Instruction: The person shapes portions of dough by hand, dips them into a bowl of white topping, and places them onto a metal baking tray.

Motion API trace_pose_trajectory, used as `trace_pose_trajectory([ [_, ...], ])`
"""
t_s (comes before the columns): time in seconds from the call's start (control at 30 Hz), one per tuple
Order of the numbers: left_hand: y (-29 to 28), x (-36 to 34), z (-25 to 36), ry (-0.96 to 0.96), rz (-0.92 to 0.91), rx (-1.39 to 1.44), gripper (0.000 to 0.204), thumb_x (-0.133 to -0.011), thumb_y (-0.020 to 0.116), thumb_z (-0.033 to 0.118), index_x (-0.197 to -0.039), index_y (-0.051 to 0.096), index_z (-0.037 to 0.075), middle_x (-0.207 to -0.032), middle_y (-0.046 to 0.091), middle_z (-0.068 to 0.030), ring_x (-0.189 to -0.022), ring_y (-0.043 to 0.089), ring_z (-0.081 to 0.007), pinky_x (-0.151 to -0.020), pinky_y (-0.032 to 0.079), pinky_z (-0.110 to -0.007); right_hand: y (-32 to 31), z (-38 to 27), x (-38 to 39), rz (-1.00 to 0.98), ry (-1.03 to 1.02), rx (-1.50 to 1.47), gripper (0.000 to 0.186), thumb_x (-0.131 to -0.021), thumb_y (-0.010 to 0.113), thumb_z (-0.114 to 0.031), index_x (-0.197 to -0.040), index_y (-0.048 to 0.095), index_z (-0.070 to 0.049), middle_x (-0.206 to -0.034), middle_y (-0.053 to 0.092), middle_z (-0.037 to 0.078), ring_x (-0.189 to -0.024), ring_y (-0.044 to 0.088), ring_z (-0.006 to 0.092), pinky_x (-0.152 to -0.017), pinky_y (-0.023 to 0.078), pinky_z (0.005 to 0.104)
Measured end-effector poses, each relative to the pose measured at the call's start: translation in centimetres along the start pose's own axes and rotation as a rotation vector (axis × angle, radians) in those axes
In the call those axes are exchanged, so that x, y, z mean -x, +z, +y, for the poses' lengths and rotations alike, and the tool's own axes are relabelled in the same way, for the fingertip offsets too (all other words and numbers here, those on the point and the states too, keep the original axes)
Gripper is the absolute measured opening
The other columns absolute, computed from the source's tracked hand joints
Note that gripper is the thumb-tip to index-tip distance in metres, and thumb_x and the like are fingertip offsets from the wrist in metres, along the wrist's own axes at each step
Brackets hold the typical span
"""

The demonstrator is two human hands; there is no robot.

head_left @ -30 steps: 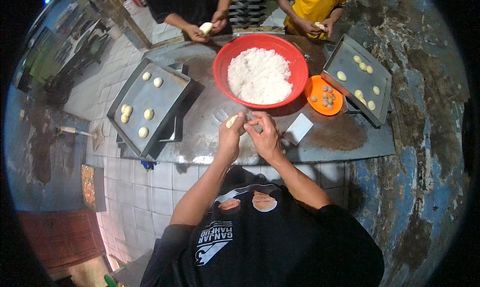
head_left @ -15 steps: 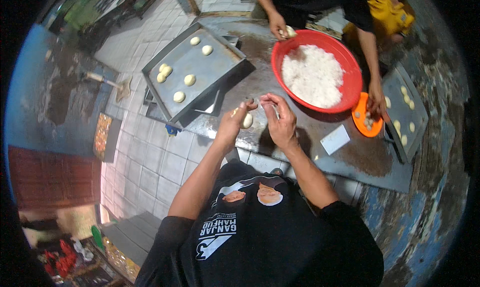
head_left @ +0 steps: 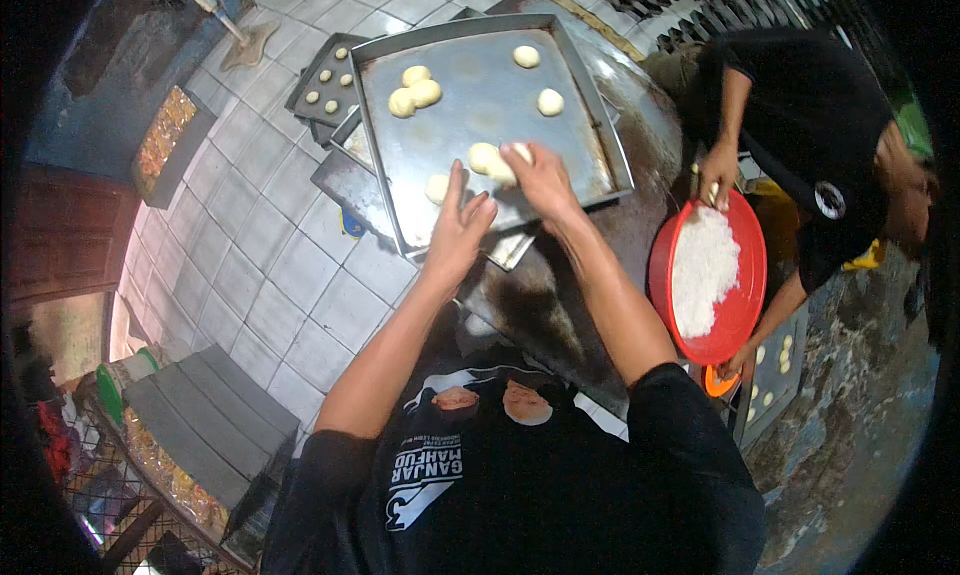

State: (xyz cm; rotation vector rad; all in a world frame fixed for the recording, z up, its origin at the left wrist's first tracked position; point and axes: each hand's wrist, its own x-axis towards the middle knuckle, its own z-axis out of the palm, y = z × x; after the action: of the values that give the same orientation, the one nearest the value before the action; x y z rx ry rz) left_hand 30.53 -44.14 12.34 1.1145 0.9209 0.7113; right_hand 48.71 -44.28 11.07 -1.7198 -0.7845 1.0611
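A large square metal tray (head_left: 470, 50) lies beneath both my hands. Several pale, round dough balls (head_left: 526, 57) rest on it, three of them clustered (head_left: 402, 102) at its left. Over the tray's near part, my right hand (head_left: 545, 187) has its fingers bent round a dough ball, mostly covered by them. Two more balls touch just left of those fingers, one being a plump dough ball (head_left: 484, 158). My left hand (head_left: 460, 225) is held with fingers stretched and apart, gripping nothing. Beside its fingertips sits another ball (head_left: 437, 188).
At right, a co-worker's hand (head_left: 718, 175) holds dough over a red basin (head_left: 757, 285) of white, crumbly stuff. Their other hand is at an orange bowl (head_left: 722, 379). A smaller tray (head_left: 318, 65) of dough balls stands beyond the big tray's left side; another tray (head_left: 785, 385) lies right.
My view has turned left, so the basin appears farther right. Both hands have moved from beside the tray to over it, and the dough ball at my left hand has left that hand.
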Motion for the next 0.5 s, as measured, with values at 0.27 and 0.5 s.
trace_pose_trajectory([
  [0.27, -14.9, -2.9, 0.6, -0.089, 0.081, -0.051, 0.050, -0.104, 0.059, 0.022, -0.150, 0.048, 0.005, -0.139, 0.061, -0.0142, -0.123, 0.061, -0.0218, -0.107, 0.046, -0.038, 4.3, 5.3, -17.7, 0.079, -0.553, 1.237, 0.055, -0.099, 0.058, -0.036, -0.134, 0.052, 0.006, -0.151, 0.041, 0.029, -0.141, 0.039, 0.0428, -0.117, 0.031, 0.0530],
  [0.5, -16.2, -4.5, 0.8, -0.068, 0.064, -0.025, 0.044, -0.104, 0.059, 0.023, -0.143, 0.054, 0.003, -0.127, 0.068, -0.0129, -0.116, 0.064, -0.0212, -0.099, 0.049, -0.035, 3.7, 4.4, -19.3, -0.132, -0.439, 1.255, 0.058, -0.106, 0.045, -0.037, -0.150, 0.042, 0.001, -0.159, 0.034, 0.024, -0.148, 0.031, 0.0415, -0.122, 0.024, 0.0483],
])
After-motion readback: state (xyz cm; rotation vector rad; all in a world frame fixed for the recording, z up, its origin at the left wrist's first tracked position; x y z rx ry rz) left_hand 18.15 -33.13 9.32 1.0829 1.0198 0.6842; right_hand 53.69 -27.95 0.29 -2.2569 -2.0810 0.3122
